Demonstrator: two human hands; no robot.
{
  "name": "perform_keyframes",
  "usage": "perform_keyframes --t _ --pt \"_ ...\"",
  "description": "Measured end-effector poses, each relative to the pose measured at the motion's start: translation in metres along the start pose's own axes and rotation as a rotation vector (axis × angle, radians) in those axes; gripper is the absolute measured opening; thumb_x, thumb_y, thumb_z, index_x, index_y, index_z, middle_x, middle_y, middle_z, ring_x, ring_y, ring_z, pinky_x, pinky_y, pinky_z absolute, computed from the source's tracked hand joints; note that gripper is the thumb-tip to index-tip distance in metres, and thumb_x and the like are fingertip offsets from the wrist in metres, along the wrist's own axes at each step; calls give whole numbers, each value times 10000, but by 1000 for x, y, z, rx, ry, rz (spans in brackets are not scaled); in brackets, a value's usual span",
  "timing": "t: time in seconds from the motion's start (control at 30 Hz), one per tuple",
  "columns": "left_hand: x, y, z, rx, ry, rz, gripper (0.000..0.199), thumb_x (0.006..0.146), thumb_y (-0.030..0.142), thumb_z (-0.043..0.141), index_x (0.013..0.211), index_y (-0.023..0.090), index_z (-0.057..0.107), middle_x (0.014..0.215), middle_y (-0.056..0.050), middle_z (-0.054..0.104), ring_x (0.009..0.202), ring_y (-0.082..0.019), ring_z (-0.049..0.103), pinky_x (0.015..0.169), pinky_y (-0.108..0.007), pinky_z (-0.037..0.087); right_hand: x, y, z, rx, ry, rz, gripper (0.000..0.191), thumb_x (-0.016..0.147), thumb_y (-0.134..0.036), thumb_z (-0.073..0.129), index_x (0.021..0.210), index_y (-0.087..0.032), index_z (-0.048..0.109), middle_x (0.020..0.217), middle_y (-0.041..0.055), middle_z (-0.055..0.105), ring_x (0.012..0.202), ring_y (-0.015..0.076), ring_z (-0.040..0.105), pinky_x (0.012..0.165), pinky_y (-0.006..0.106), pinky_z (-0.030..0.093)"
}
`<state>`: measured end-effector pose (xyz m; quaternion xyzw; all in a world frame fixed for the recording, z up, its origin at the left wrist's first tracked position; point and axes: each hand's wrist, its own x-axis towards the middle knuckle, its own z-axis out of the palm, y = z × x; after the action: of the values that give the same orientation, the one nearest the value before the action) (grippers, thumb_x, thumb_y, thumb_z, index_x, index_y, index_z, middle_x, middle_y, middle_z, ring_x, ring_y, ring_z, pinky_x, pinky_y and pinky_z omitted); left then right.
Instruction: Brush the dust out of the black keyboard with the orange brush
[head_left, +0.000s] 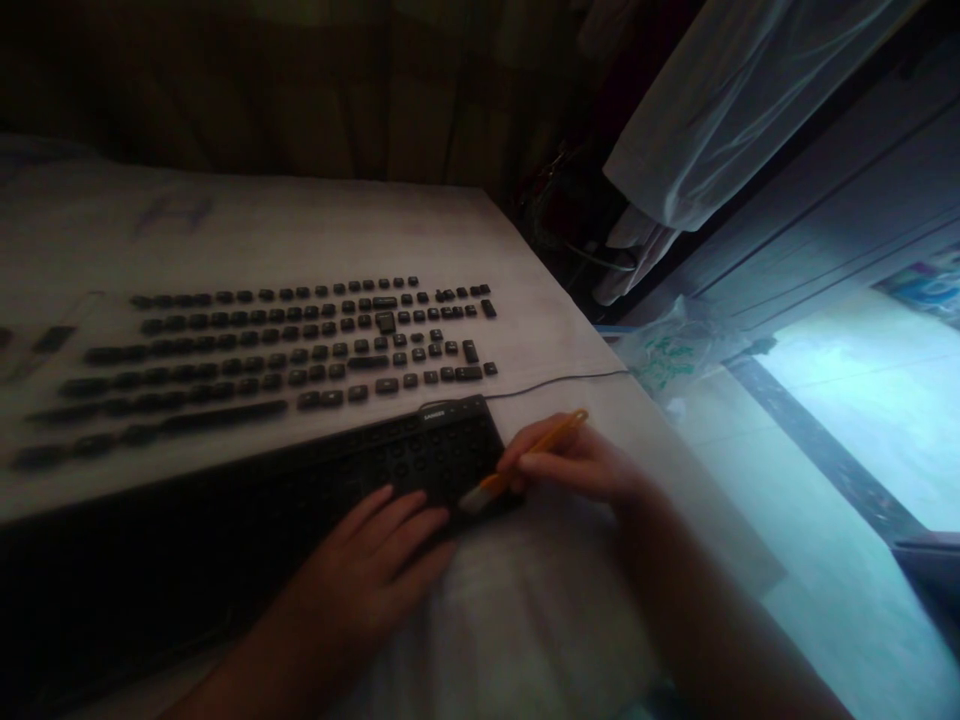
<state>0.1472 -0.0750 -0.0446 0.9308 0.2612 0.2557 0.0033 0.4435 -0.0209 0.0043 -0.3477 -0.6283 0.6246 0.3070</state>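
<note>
Nearest, the left hand [394,545] lies palm down over the near edge of the black keyboard [262,510], its fingers slightly spread, with nothing seen in its grasp. Just to its right, the right hand [566,460] holds a small orange-handled brush [491,485] pinched between thumb and fingers. The brush slants, handle end up to the right, with its pale bristles down at the keyboard's right part, just beside the left fingertips.

The keyboard stretches from the left side of the view to the right hand, its near-left part dark and blurred. Its right section shows rows of small key positions with the caps off, and pale lettering sits near the far edge. A thin cable [555,380] runs from that far edge to the right across the pale desk [555,330].

Beyond the keyboard, loose black keycaps [349,323] lie in 6 rough rows, blurred toward the left. Left of them is a small dark item [54,338], too blurred to name. By the desk's right edge is a clear plastic bag [664,350] with green print. Farther off, white cloth [705,130] hangs at the right, and a dark curtain [300,90] hangs behind the desk.
</note>
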Motion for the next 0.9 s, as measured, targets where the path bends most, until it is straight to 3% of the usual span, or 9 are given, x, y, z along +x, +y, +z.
perform_keyframes --t 0.23,0.43,0.53,0.7,0.9 --pt "-1 0 0 3 12 -8 424 1020 140 317 1203 284 671 1294 -23 657 1280 -210 533 1111 -464 423 2 1 2 -11 -1 48 248 916 -406 676 937 -166 734 719 18 722 630 129 678 567 231 544" --pt "0 1 1 17 48 -13 430 1014 120 321 1146 284 697 1207 -34 677 1191 -202 584 1080 -457 454 10 3 16 -14 338 -74 136 874 -307 706 857 -190 637 644 -22 698 556 100 638 538 196 512" --pt "2 0 0 34 52 -7 418 1013 129 329 1140 278 698 1183 -35 686 1173 -205 590 1058 -463 477 14 6 26 -104 415 -106 97 869 -280 672 865 -192 630 670 -2 723 548 112 639 528 211 512" --pt "9 -2 -7 71 29 46 412 1021 151 323 1152 272 694 1152 -33 698 1144 -197 603 1012 -441 523 16 6 37 -276 403 -151 76 841 -272 672 858 -198 668 716 20 749 626 147 688 570 235 531" --pt "2 -1 -1 29 49 14 427 1018 129 313 1163 276 686 1203 -48 680 1174 -220 600 1041 -480 498 12 -2 35 -344 320 -93 97 850 -282 649 840 -192 684 707 32 751 599 156 685 533 235 514"
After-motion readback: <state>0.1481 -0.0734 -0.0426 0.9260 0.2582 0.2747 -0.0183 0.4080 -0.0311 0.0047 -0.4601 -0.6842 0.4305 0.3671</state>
